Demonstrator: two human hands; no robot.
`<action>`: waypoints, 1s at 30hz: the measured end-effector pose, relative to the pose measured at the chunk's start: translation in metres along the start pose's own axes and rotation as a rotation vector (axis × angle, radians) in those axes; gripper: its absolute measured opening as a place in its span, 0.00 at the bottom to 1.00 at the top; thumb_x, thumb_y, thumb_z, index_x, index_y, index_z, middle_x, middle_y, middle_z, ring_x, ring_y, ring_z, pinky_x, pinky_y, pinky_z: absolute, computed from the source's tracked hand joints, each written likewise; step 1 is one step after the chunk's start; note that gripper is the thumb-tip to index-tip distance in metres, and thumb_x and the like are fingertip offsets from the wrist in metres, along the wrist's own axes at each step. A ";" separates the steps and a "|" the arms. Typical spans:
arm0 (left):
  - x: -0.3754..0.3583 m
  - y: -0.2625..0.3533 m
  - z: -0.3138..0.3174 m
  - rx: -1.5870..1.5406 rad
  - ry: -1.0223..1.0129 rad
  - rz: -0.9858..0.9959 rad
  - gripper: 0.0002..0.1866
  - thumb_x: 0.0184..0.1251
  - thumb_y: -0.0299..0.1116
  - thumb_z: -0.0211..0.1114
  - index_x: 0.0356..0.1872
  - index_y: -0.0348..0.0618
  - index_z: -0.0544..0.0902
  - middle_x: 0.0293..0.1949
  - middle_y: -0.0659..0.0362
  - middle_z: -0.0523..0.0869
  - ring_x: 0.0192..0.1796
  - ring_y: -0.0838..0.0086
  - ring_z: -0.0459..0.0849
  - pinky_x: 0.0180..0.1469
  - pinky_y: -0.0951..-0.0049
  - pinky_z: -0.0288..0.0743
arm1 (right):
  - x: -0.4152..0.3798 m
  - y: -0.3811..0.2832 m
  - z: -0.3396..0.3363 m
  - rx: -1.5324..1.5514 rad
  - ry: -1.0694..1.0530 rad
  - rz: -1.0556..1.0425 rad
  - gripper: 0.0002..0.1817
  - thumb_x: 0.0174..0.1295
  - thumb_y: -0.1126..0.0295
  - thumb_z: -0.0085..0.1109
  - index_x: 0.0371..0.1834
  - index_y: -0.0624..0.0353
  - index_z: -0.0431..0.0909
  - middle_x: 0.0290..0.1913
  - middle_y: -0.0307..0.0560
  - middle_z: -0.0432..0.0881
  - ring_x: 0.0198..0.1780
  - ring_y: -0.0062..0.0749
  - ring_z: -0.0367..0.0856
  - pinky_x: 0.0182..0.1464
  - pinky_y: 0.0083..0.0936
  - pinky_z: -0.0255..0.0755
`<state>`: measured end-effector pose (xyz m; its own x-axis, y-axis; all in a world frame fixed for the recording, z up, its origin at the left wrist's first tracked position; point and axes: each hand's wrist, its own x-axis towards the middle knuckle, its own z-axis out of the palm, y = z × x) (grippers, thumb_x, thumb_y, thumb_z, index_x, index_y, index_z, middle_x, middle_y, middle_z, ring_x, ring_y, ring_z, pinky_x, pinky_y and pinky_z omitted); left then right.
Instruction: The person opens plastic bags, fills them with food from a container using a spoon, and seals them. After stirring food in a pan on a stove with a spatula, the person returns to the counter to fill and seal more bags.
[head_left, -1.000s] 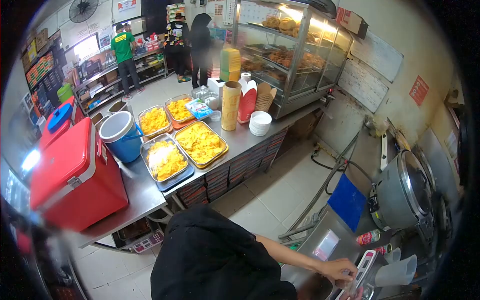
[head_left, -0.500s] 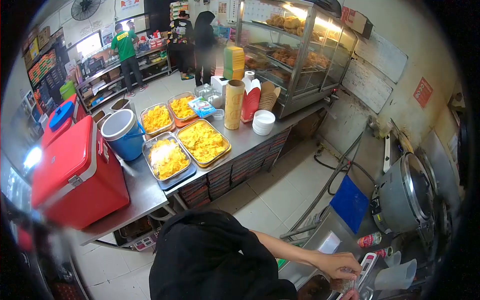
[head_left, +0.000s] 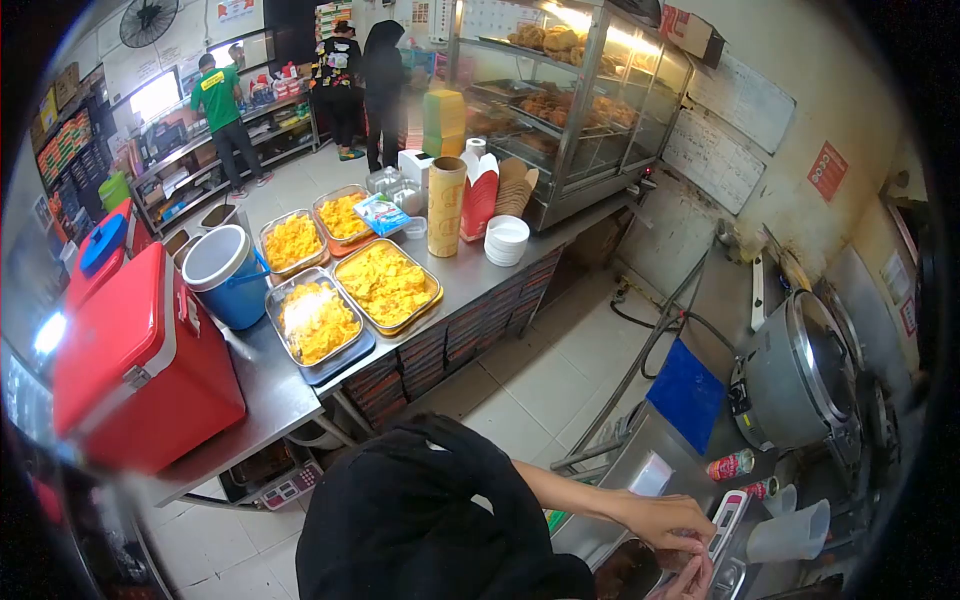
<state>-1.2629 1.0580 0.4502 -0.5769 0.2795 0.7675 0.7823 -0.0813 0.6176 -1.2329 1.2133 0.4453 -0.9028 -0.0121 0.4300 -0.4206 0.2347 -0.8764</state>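
Observation:
My left hand [head_left: 668,522] reaches over the steel counter at lower right, its fingers pinched together. My right hand [head_left: 690,578], partly cut off by the bottom edge, meets it with fingers closed. What lies between them is mostly hidden and too small to name. Below and left of the hands is a metal container [head_left: 628,570] with dark brown contents. A white and pink device with a small display [head_left: 728,522] lies just right of my hands. Beyond it are a translucent plastic jug [head_left: 790,532] and two printed cans [head_left: 731,465].
A large grey cooker [head_left: 785,385] and a blue board [head_left: 688,395] stand along the counter. Behind, a steel table holds trays of yellow food [head_left: 385,285], a red cooler box [head_left: 125,360], a blue bucket [head_left: 225,285] and a heated display cabinet [head_left: 570,110]. Several people [head_left: 217,95] stand farther back.
The view has shifted slightly. A small clear, brownish item visible at my fingers earlier is now mostly hidden, and my right hand shows more, close against the left.

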 end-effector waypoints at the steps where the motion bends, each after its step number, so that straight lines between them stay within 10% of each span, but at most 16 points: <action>1: 0.001 0.002 -0.001 0.015 -0.019 0.014 0.11 0.60 0.33 0.53 0.23 0.36 0.70 0.20 0.50 0.73 0.25 0.56 0.73 0.27 0.64 0.63 | 0.000 0.006 -0.002 0.019 -0.005 0.017 0.20 0.60 0.57 0.51 0.37 0.67 0.73 0.34 0.51 0.77 0.36 0.30 0.74 0.41 0.23 0.68; 15: -0.012 -0.015 -0.002 0.107 -0.072 -0.064 0.12 0.61 0.35 0.52 0.24 0.36 0.70 0.20 0.48 0.73 0.27 0.52 0.72 0.29 0.62 0.64 | -0.008 0.023 0.008 0.081 0.010 0.064 0.16 0.62 0.66 0.50 0.44 0.71 0.70 0.40 0.52 0.76 0.40 0.29 0.73 0.47 0.22 0.68; 16: -0.017 -0.017 0.000 0.103 -0.071 -0.051 0.11 0.61 0.35 0.52 0.25 0.36 0.71 0.21 0.48 0.73 0.27 0.53 0.72 0.29 0.62 0.64 | -0.011 0.032 0.008 0.125 0.006 0.008 0.13 0.61 0.66 0.51 0.41 0.65 0.75 0.36 0.43 0.78 0.34 0.19 0.74 0.34 0.15 0.68; 22: -0.048 -0.026 0.026 -0.123 -0.166 -0.290 0.08 0.59 0.33 0.55 0.29 0.39 0.76 0.25 0.51 0.77 0.27 0.57 0.77 0.29 0.66 0.69 | -0.067 0.028 -0.015 -0.170 0.217 0.115 0.07 0.53 0.72 0.57 0.30 0.65 0.78 0.31 0.46 0.79 0.34 0.27 0.76 0.38 0.22 0.69; 24: -0.051 -0.012 0.036 -0.292 -0.278 -0.566 0.06 0.62 0.28 0.54 0.29 0.36 0.75 0.24 0.55 0.76 0.29 0.72 0.79 0.30 0.72 0.71 | -0.088 0.013 -0.015 -0.120 0.361 0.460 0.06 0.52 0.71 0.60 0.31 0.60 0.80 0.30 0.42 0.80 0.34 0.25 0.76 0.39 0.21 0.68; 26: -0.060 -0.017 0.053 -0.261 -0.352 -0.519 0.04 0.61 0.27 0.55 0.29 0.37 0.75 0.24 0.61 0.75 0.28 0.78 0.76 0.29 0.78 0.71 | -0.110 0.017 -0.021 -0.370 0.391 0.235 0.06 0.51 0.71 0.61 0.32 0.58 0.80 0.30 0.40 0.81 0.34 0.23 0.76 0.40 0.21 0.68; 30: -0.095 -0.027 0.066 -0.346 -0.348 -0.620 0.07 0.57 0.27 0.59 0.35 0.41 0.71 0.28 0.66 0.71 0.32 0.82 0.71 0.28 0.82 0.68 | -0.163 0.045 -0.015 -0.037 0.621 0.416 0.05 0.52 0.74 0.60 0.31 0.62 0.80 0.30 0.38 0.80 0.31 0.18 0.73 0.37 0.17 0.66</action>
<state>-1.2141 1.0968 0.3493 -0.7322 0.6500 0.2034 0.1921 -0.0894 0.9773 -1.1031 1.2407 0.3395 -0.7649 0.6333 0.1179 -0.0423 0.1332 -0.9902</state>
